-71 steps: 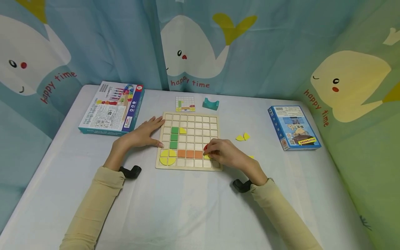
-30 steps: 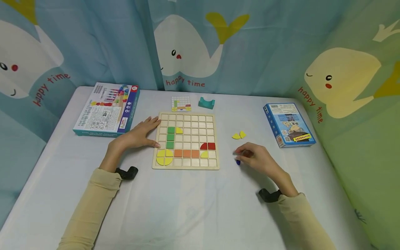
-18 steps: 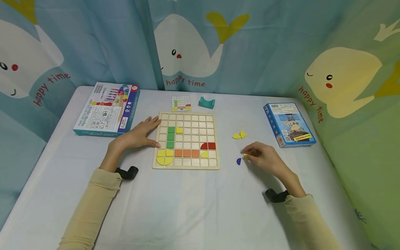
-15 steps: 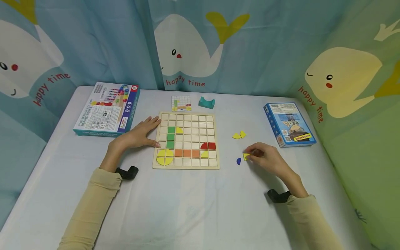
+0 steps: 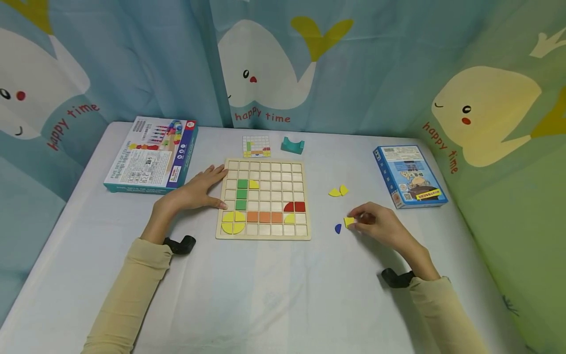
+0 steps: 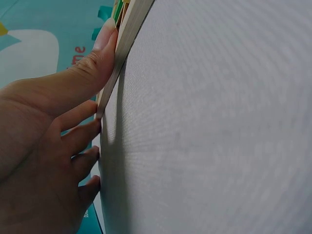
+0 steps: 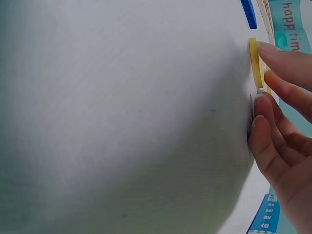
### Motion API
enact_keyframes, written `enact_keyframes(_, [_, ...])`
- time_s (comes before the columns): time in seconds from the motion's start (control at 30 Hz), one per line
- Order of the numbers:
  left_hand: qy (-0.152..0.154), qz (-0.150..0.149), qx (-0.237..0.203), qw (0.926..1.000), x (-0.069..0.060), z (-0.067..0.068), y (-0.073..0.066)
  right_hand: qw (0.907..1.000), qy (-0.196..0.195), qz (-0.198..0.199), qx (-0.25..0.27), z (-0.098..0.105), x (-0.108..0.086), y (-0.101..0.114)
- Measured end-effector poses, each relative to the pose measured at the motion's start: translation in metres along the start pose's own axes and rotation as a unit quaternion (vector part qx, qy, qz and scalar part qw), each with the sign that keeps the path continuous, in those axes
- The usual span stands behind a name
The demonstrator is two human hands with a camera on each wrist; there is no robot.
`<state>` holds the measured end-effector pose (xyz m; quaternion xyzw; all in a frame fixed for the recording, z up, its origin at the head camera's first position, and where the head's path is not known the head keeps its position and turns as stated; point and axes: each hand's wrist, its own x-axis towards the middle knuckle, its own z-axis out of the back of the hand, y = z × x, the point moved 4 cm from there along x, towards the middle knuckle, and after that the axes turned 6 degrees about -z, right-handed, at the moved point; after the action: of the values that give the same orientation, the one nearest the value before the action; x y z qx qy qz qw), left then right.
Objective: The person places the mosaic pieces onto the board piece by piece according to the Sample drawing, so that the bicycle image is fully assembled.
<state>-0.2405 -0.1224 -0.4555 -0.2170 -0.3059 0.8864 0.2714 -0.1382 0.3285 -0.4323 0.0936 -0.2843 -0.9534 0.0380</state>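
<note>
A wooden grid board [image 5: 270,189] lies mid-table, bearing green, orange, red and yellow tiles. My left hand [image 5: 194,191] rests at its left edge, thumb and fingers spread. In the left wrist view, the thumb [image 6: 92,61] touches the board's rim [image 6: 127,48]. Right of the board, my right hand [image 5: 378,223] pinches a yellow tile [image 5: 349,222] between thumb and forefinger, low over the cloth; the right wrist view shows the yellow tile [image 7: 255,62] nearly edge-on. A blue rounded piece [image 5: 338,228] lies just left of it. Two yellow quarter-round tiles [image 5: 338,191] lie farther back.
Behind the board are a small pattern card [image 5: 256,146] and a teal curved block [image 5: 293,145]. One boxed game [image 5: 150,155] lies at the back left, a blue box [image 5: 410,177] at the right. A printed curtain [image 5: 177,64] hangs behind the table.
My right hand has left the board, where a red and a yellow quarter-round now show. It put the blue piece down and moved slightly right to the yellow tile. My left hand stays at the board.
</note>
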Motion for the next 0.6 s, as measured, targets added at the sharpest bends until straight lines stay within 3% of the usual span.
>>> enact_keyframes(0.3, [-0.001,-0.002,-0.002,1.0000,-0.0001,0.0003,-0.0002,0.9996,-0.001,0.020,-0.019,-0.0024,0.0026,0.0027])
enact_keyframes(0.6, [-0.001,-0.001,-0.002,1.0000,-0.0002,0.0005,-0.0011,0.9998,0.006,0.021,0.001,-0.0063,0.0052,0.0061])
